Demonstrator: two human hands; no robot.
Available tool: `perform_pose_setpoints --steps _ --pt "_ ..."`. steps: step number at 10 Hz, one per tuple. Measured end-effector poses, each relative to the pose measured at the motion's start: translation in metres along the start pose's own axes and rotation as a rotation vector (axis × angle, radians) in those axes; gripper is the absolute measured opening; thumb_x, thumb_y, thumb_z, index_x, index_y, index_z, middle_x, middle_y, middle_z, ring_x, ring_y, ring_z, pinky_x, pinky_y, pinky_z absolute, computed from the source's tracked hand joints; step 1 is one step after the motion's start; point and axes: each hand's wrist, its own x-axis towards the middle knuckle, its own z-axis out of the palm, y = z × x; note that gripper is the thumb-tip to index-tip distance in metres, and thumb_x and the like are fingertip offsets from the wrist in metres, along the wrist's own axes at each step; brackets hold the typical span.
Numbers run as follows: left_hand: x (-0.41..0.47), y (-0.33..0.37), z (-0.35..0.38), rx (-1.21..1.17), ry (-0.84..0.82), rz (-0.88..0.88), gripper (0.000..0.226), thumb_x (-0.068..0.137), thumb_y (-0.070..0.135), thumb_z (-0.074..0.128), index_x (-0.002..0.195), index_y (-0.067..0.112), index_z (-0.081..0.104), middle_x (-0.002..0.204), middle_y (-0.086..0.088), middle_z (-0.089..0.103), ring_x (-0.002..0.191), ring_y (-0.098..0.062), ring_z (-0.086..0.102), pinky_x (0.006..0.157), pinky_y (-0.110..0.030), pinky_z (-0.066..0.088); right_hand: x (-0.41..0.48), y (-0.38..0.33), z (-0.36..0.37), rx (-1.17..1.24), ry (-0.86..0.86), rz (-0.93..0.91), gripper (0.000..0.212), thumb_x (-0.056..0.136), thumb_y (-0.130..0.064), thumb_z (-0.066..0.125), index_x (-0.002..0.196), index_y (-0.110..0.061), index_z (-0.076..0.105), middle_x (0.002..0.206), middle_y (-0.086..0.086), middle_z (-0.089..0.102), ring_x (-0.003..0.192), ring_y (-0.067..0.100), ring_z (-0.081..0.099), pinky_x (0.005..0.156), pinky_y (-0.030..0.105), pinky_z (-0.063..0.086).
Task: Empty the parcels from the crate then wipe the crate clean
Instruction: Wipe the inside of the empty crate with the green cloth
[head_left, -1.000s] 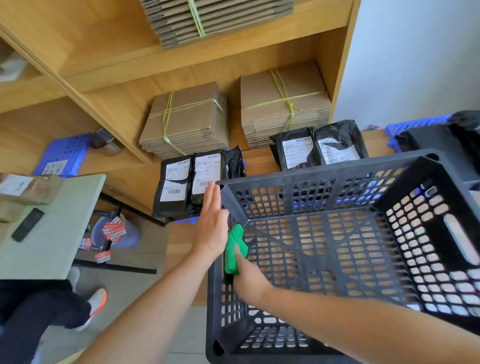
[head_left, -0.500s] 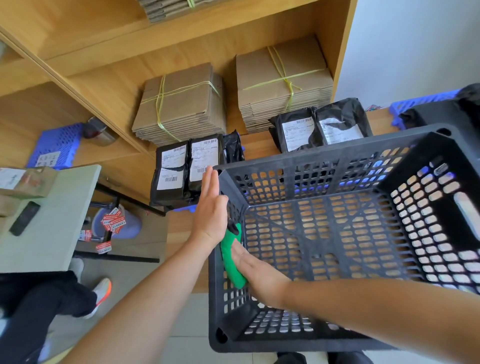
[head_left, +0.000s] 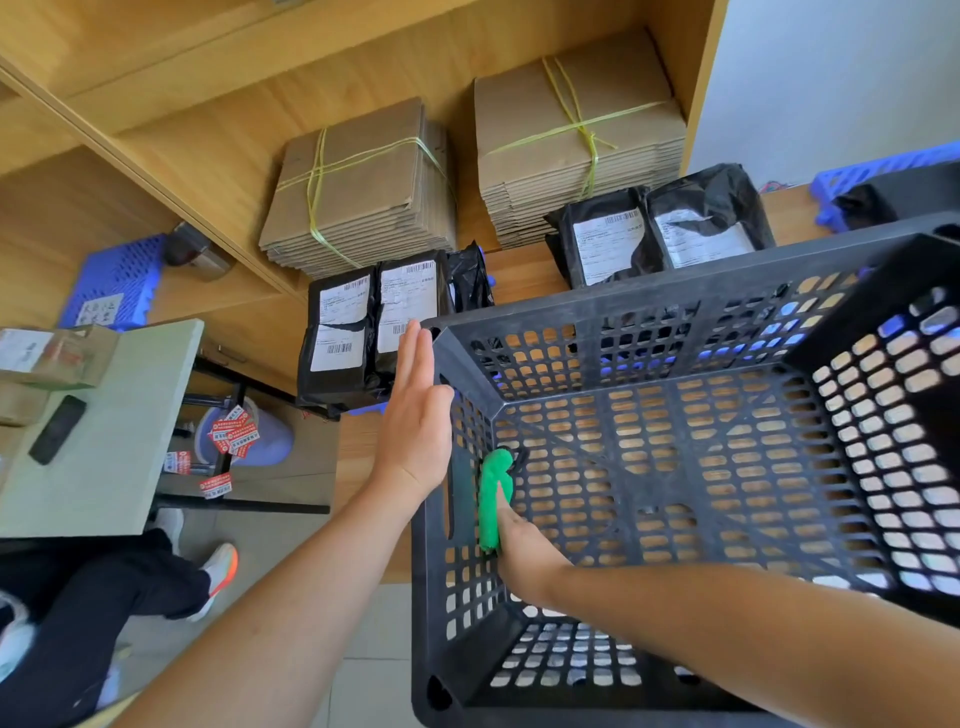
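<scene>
Evidently wiping was advanced: the cloth (head_left: 489, 480) was swept towards 6 o'clock by the flat right hand (head_left: 524, 551), crate (head_left: 675, 306) braced by the flat left hand (head_left: 415, 421)

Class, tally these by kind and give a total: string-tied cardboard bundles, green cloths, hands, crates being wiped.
Cardboard bundles: 2
Green cloth: 1
Hands: 2 (left hand, right hand)
Crate: 1
Total: 6
</scene>
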Motion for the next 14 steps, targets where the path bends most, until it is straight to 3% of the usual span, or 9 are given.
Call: perform_pose_setpoints --steps 2,4,5,6,7,9,11,13,14 --pt "0.0 -0.001 0.0 0.03 0.003 0.012 0.074 0.088 0.03 0.02 0.161 0.027 0.006 0.166 0.022 -0.006 0.152 0.004 0.003 0.122 -0.04 0.026 -0.004 -0.01 -0.001 -0.114 -0.055 -0.037 0.053 0.095 -0.002 0.042 0.146 -0.016 0.036 0.136 0.011 0.055 0.122 0.027 0.055 0.092 0.027 0.043" --pt "-0.002 0.001 -0.002 0.028 -0.006 0.003 0.066 0.098 0.022 0.023 0.161 0.03 0.004 0.166 0.024 -0.008 0.152 0.002 0.005 0.12 -0.039 0.029 -0.018 -0.025 -0.014 -0.198 -0.102 -0.221 0.026 0.096 -0.012 0.046 0.119 -0.023 0.051 0.09 -0.007 0.06 0.072 0.004 0.05 0.066 0.014 0.044" --pt "-0.005 0.003 -0.002 0.032 -0.016 0.007 0.066 0.098 0.022 0.022 0.161 0.029 0.003 0.166 0.023 -0.009 0.152 0.002 0.003 0.123 -0.033 0.023 -0.051 -0.049 -0.018 0.913 -0.086 0.101 0.046 0.095 -0.05 0.05 0.111 -0.009 0.064 0.063 0.011 0.065 0.071 0.015 0.053 0.053 0.028 0.046" --pt "-0.003 0.002 -0.001 -0.004 -0.013 -0.006 0.073 0.091 0.026 0.022 0.162 0.028 0.005 0.166 0.022 -0.008 0.152 0.004 -0.001 0.124 -0.029 0.016 -0.066 -0.062 -0.02 0.477 -0.127 -0.163 0.036 0.1 -0.037 0.049 0.136 -0.033 0.049 0.103 0.013 0.066 0.093 0.021 0.062 0.066 0.019 0.049" --pt "-0.003 0.002 -0.001 -0.019 -0.012 -0.023 0.076 0.087 0.03 0.021 0.162 0.027 0.006 0.166 0.022 -0.008 0.151 0.005 -0.003 0.122 -0.024 0.012 -0.092 -0.07 -0.031 0.047 -0.008 -0.405 0.072 0.096 0.0 0.039 0.155 -0.032 0.015 0.153 0.006 0.038 0.138 0.023 0.039 0.107 0.024 0.036" --pt "-0.003 0.002 -0.001 -0.001 -0.003 -0.023 0.075 0.088 0.032 0.019 0.162 0.026 0.008 0.167 0.021 -0.006 0.152 0.004 -0.001 0.126 -0.032 0.014 -0.094 -0.035 -0.045 -0.029 -0.134 -0.555 0.098 0.081 0.023 0.042 0.155 -0.029 0.003 0.162 -0.016 -0.007 0.148 0.0 0.001 0.121 0.022 0.009" --pt "-0.004 0.004 -0.002 -0.019 0.008 -0.002 0.075 0.088 0.03 0.02 0.162 0.023 0.007 0.168 0.017 -0.005 0.152 0.003 -0.002 0.127 -0.036 0.014 -0.056 0.013 -0.064 -0.546 -0.251 -0.814 0.095 0.077 0.022 0.051 0.156 -0.018 0.016 0.161 -0.004 -0.012 0.148 0.011 -0.019 0.119 0.043 0.027" --pt "-0.003 0.004 -0.002 0.066 0.014 -0.002 0.063 0.102 0.015 0.022 0.162 0.023 0.007 0.168 0.016 -0.005 0.153 0.0 0.002 0.122 -0.041 0.025 -0.022 0.041 -0.059 -0.65 -0.26 -0.687 0.096 0.08 0.024 0.04 0.157 -0.023 0.008 0.156 -0.006 -0.023 0.14 0.009 -0.031 0.121 0.035 0.023" --pt "0.0 -0.001 0.001 0.056 0.02 0.01 0.065 0.099 0.016 0.021 0.162 0.019 0.009 0.169 0.013 -0.004 0.153 0.0 0.001 0.124 -0.036 0.02 -0.014 0.048 -0.05 -0.575 -0.262 -0.545 0.096 0.081 0.021 0.042 0.157 -0.024 0.003 0.155 -0.009 -0.022 0.146 0.008 -0.014 0.12 0.032 0.023"
